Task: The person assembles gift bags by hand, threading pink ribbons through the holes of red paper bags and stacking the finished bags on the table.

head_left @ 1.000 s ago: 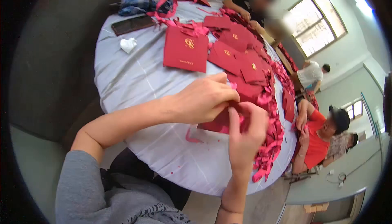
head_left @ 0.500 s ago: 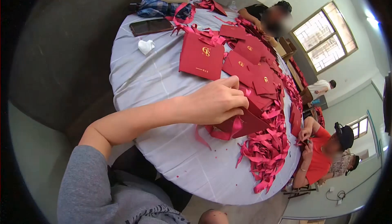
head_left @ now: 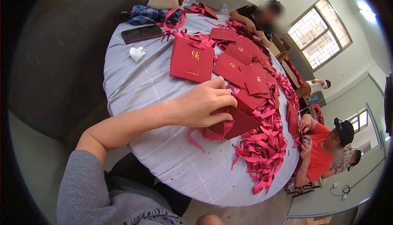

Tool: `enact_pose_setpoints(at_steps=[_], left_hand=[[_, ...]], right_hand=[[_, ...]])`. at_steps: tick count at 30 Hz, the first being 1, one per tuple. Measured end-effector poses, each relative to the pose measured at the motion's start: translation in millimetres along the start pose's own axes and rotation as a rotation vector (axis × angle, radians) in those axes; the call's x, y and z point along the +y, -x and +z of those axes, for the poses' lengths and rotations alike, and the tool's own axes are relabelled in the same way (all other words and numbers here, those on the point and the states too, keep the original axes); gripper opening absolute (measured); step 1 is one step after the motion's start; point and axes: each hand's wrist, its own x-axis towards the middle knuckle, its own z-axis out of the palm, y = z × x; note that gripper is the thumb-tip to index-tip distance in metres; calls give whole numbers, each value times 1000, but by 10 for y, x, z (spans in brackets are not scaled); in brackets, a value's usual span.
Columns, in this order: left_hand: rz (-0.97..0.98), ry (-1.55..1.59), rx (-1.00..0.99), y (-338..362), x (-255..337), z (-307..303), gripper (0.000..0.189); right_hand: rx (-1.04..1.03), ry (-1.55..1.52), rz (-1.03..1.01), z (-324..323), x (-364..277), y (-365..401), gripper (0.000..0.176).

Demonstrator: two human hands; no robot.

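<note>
Head view gives me one of the hands, the left hand (head_left: 206, 104), its thumb and fingers closed on the upper part of a red paper bag (head_left: 245, 124); a second ago both met there, but the right hand has since left the picture, so I cannot tell how open it is or what it has. As I judge it, the bag is now steadied by one grip alone, a pink ribbon (head_left: 228, 129) looping below the thumb. Taking that bag as the middle of my dial, a ribbon heap (head_left: 264, 157) lies just beside it at 5 o'clock, stacked bags (head_left: 258, 83) crowd it at 12, and a larger bag (head_left: 191, 65) with gold lettering lies at 11. White cloth shows on the counter (head_left: 184, 163) from 6 to 8, flecked with pink specks, and again at 10 beyond the forearm, up to a crumpled tissue (head_left: 137, 53); those look the roomier sides to me. The counter's rounded edge passes at 6, well apart from the bag, while at 3 more bags (head_left: 292, 118) lie near the rim, close to a person in a red shirt (head_left: 321, 155)
</note>
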Motion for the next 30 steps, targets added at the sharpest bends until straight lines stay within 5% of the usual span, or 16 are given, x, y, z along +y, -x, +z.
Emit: enact_pose_setpoints(at_steps=[30], left_hand=[[-6,-11,22,26,-24,54,27]], right_hand=[[60,10,9,-27,-55,167,14]])
